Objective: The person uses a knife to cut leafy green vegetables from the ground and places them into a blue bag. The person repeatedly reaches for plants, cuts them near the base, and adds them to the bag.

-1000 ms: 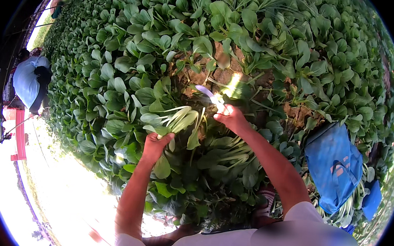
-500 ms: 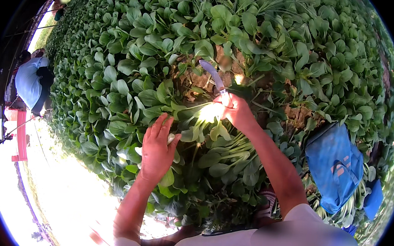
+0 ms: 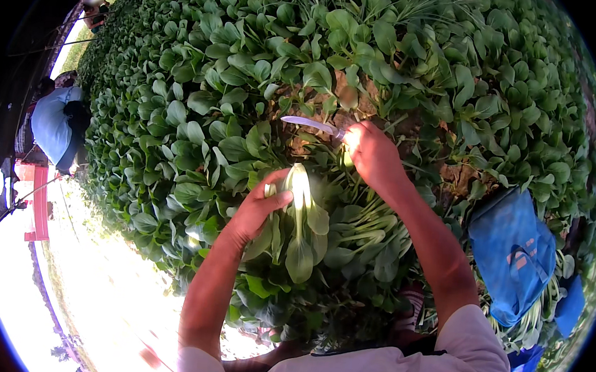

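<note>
At frame centre, the left hand (image 3: 258,211) is closing its grip around a cut leafy plant (image 3: 300,224); the right hand (image 3: 373,153) is gripping a knife (image 3: 309,124) just above. The blade, pointing left near those fingers, could nick them if either hand slips.

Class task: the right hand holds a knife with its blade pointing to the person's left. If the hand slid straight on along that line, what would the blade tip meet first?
Probably the standing green leaves just beyond the knife tip; depth is unclear.
</note>
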Demonstrator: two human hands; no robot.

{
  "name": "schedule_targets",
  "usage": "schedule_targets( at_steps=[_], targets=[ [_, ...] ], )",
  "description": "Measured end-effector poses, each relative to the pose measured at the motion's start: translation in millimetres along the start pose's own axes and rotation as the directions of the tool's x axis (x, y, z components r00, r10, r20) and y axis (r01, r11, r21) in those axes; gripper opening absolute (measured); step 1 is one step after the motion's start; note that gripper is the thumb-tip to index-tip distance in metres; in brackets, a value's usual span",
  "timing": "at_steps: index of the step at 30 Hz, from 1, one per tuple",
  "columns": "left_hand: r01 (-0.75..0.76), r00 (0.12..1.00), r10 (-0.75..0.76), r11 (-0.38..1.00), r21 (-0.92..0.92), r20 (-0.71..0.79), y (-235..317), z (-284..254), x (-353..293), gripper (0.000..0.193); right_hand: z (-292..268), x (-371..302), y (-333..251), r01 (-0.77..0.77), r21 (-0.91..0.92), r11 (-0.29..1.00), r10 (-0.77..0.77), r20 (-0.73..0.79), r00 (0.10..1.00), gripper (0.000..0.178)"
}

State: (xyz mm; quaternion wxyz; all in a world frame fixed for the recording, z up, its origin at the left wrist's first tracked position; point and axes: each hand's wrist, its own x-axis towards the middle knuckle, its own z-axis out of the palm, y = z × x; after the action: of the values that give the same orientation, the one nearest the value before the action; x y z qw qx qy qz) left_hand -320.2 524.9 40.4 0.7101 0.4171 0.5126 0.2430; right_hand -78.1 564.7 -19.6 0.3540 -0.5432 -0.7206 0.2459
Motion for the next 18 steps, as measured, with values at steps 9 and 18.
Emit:
schedule_targets(
  at_steps=[9,18],
  targets=[
    [0.047,0.998,-0.024,0.908,-0.416,0.062,-36.0,3.7,2.3,0.054,19.0,-24.3,-37.0,-0.532,0.662,0.528,0.107,0.569,0.815,0.03],
    [0.208,0.977,-0.194,0.826,0.524,-0.082,14.5,5.4,3.1,0.046,62.5,-16.3,32.4,0.105,0.309,0.945,-0.033,-0.228,0.973,0.017]
  ],
)
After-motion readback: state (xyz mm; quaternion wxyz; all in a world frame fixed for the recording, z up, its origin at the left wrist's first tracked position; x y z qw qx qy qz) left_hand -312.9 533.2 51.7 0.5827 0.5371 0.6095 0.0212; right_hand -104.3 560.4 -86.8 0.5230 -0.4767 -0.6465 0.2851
